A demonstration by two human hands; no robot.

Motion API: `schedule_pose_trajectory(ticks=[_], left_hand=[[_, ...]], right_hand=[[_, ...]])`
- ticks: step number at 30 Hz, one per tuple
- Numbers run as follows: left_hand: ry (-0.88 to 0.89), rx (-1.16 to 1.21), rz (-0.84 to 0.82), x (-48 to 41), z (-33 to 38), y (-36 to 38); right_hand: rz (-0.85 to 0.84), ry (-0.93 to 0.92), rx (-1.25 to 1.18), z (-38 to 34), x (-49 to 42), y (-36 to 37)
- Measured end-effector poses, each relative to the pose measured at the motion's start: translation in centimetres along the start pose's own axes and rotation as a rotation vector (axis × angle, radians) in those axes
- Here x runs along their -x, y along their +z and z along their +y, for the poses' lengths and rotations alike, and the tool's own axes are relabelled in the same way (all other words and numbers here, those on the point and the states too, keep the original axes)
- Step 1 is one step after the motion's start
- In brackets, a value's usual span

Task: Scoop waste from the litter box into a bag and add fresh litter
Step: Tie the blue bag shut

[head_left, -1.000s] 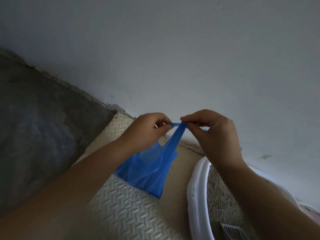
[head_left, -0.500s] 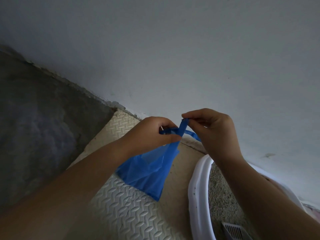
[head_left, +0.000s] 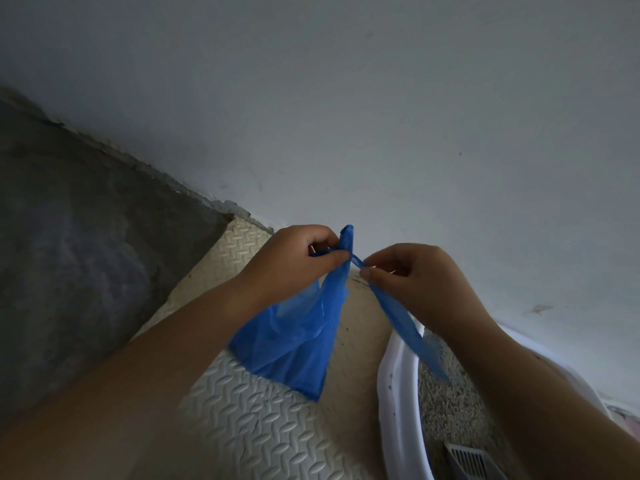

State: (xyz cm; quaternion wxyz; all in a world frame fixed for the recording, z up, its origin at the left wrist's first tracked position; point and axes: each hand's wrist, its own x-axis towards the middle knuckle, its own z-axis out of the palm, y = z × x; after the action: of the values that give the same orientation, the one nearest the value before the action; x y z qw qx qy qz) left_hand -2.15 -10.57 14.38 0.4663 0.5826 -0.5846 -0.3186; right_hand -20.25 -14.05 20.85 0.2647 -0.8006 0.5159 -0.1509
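A blue plastic bag (head_left: 294,344) hangs in the air over the mat. My left hand (head_left: 294,261) pinches the bag's top, where one handle strip sticks upward. My right hand (head_left: 412,275) pinches the other handle strip, which trails down to the right over the litter box. The white litter box (head_left: 398,393) sits at the lower right with grey litter (head_left: 450,407) inside. A slotted white scoop (head_left: 471,462) lies in the litter at the bottom edge, partly cut off.
A cream embossed foam mat (head_left: 249,424) lies under the bag and the box. Bare dark concrete floor (head_left: 86,265) spreads to the left. A pale wall (head_left: 381,116) stands close behind, meeting the floor along a rough edge.
The two handle strips, held together before, have been crossed and drawn apart. My right hand moved right and down with one strip; the other strip now sticks up from my left hand.
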Motion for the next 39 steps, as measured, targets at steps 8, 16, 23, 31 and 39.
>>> schedule_pose_trajectory(ticks=[8,16,23,31,39], left_hand=[[-0.050,0.107,0.068,0.2,0.1,0.0],[-0.292,0.418,0.112,0.1,0.1,-1.0],[-0.270,0.359,0.081,0.2,-0.4,-2.0],[-0.297,0.387,0.036,0.8,-0.5,-2.5],[-0.292,0.386,0.035,0.8,-0.7,-2.8]], right_hand=[[0.052,0.039,-0.001,0.2,-0.2,0.9],[-0.091,0.172,-0.154,0.6,0.0,2.0],[-0.092,0.232,-0.351,-0.7,-0.5,6.0],[0.051,0.111,-0.246,-0.7,-1.0,8.7],[0.117,0.049,-0.124,0.1,-1.3,9.5]])
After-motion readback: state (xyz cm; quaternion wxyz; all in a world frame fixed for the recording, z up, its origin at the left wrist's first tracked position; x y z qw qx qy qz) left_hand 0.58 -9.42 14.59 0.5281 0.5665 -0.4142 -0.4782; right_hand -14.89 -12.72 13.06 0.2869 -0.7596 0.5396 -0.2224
